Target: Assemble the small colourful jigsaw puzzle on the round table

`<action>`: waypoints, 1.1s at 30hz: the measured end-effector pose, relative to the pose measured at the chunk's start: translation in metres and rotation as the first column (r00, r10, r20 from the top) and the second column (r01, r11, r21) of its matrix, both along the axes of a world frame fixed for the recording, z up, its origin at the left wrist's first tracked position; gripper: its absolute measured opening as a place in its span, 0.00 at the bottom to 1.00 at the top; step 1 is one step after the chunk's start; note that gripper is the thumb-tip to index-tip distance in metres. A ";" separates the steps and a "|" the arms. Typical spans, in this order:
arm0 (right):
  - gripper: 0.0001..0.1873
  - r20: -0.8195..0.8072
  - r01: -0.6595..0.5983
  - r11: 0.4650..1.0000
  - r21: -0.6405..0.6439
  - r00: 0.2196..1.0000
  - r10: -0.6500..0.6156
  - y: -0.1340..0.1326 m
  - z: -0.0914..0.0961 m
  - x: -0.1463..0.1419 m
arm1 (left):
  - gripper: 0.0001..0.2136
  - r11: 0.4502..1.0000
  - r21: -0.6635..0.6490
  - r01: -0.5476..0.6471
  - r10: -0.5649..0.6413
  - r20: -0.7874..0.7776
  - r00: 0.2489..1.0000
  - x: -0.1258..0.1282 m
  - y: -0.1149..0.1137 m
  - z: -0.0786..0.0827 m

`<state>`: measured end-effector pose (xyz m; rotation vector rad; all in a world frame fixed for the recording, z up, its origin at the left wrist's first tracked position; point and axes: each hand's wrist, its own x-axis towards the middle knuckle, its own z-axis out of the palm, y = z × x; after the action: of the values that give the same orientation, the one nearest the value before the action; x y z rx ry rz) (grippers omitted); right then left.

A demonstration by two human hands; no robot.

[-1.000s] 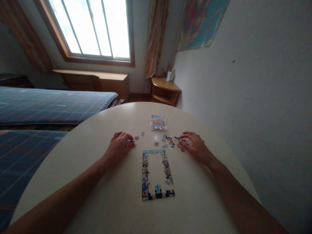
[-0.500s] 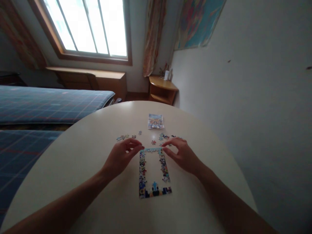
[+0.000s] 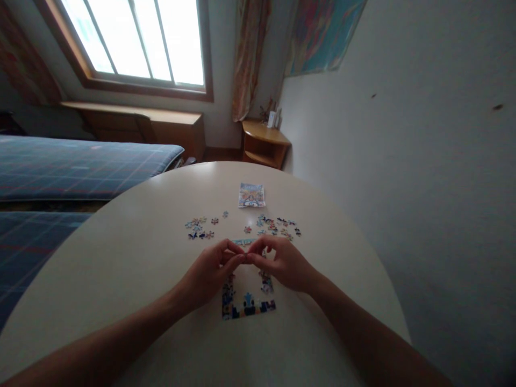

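A puzzle frame, a rectangular border of joined pieces, lies on the round white table in front of me. My left hand and my right hand hover over the frame's middle, fingertips pinched together and touching each other. What they pinch is too small to make out. Loose pieces lie in two clusters beyond the hands: a left cluster and a right cluster. A small reference picture lies farther back.
A white wall runs close along the table's right side. A bed with a blue plaid cover stands to the left. A wooden corner shelf and a window are at the back.
Both hands left the loose-piece clusters, came inward and toward me, and now meet with pinched fingertips over the frame. The camera tilted a little downward.
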<state>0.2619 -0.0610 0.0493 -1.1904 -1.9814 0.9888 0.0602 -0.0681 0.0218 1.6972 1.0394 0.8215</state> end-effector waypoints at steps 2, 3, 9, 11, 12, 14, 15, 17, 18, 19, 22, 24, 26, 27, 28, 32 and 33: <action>0.07 0.037 0.004 1.000 -0.011 0.999 -0.004 0.000 0.004 0.007 | 0.08 0.993 0.120 -0.002 0.014 -0.099 0.995 -0.002 -0.002 -0.001; 0.07 0.056 -0.008 1.000 -0.029 0.998 0.010 0.000 0.006 0.012 | 0.07 0.976 0.219 0.006 0.030 -0.162 0.986 -0.003 -0.003 -0.001; 0.11 0.155 -0.224 0.941 -0.254 0.951 0.268 -0.001 0.012 0.039 | 0.04 0.496 0.669 0.554 -0.322 -0.451 0.833 -0.006 -0.012 0.009; 0.11 0.201 -0.259 0.923 -0.285 0.925 0.322 -0.003 0.012 0.042 | 0.05 0.403 0.659 0.635 -0.369 -0.518 0.771 -0.004 -0.017 0.012; 0.11 0.217 -0.269 0.917 -0.294 0.916 0.338 -0.005 0.012 0.042 | 0.06 0.387 0.643 0.660 -0.374 -0.545 0.750 -0.003 -0.020 0.012; 0.10 0.234 -0.277 0.911 -0.306 0.905 0.354 -0.008 0.013 0.040 | 0.07 0.377 0.609 0.698 -0.379 -0.586 0.716 -0.002 -0.023 0.012; 0.10 0.241 -0.278 0.910 -0.308 0.903 0.357 -0.009 0.015 0.040 | 0.07 0.378 0.591 0.712 -0.384 -0.600 0.702 -0.001 -0.024 0.011; 0.09 0.256 -0.278 0.911 -0.303 0.898 0.359 -0.011 0.017 0.038 | 0.07 0.380 0.567 0.730 -0.395 -0.614 0.683 -0.001 -0.025 0.011; 0.09 0.265 -0.278 0.912 -0.302 0.895 0.360 -0.012 0.018 0.038 | 0.07 0.382 0.562 0.734 -0.401 -0.615 0.679 -0.001 -0.025 0.011; 0.09 0.274 -0.281 0.911 -0.303 0.890 0.365 -0.012 0.019 0.037 | 0.07 0.384 0.562 0.733 -0.404 -0.611 0.680 -0.001 -0.025 0.011; 0.08 0.296 -0.301 0.903 -0.307 0.871 0.391 -0.013 0.019 0.036 | 0.07 0.383 0.583 0.717 -0.407 -0.590 0.697 -0.001 -0.024 0.011; 0.07 0.305 -0.314 0.899 -0.306 0.862 0.405 -0.013 0.017 0.035 | 0.07 0.379 0.591 0.712 -0.401 -0.588 0.702 0.000 -0.023 0.011; 0.07 0.314 -0.321 0.901 -0.292 0.858 0.407 -0.013 0.016 0.034 | 0.06 0.374 0.591 0.715 -0.392 -0.598 0.699 0.000 -0.024 0.011; 0.07 0.318 -0.322 0.904 -0.282 0.857 0.405 -0.013 0.015 0.033 | 0.06 0.371 0.592 0.715 -0.385 -0.603 0.699 0.000 -0.024 0.011; 0.07 0.323 -0.324 0.907 -0.271 0.857 0.402 -0.013 0.014 0.033 | 0.06 0.369 0.594 0.715 -0.378 -0.607 0.699 0.000 -0.024 0.010; 0.07 0.362 -0.324 0.919 -0.223 0.848 0.387 -0.015 0.013 0.033 | 0.05 0.350 0.609 0.712 -0.342 -0.624 0.702 0.000 -0.027 0.009; 0.07 0.372 -0.324 0.922 -0.213 0.845 0.384 -0.016 0.013 0.033 | 0.05 0.343 0.610 0.714 -0.334 -0.631 0.700 0.001 -0.027 0.009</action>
<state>0.2953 -0.0766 0.0624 -1.2044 -2.5729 1.1498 0.0610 -0.0955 0.0305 2.9428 0.1410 0.5057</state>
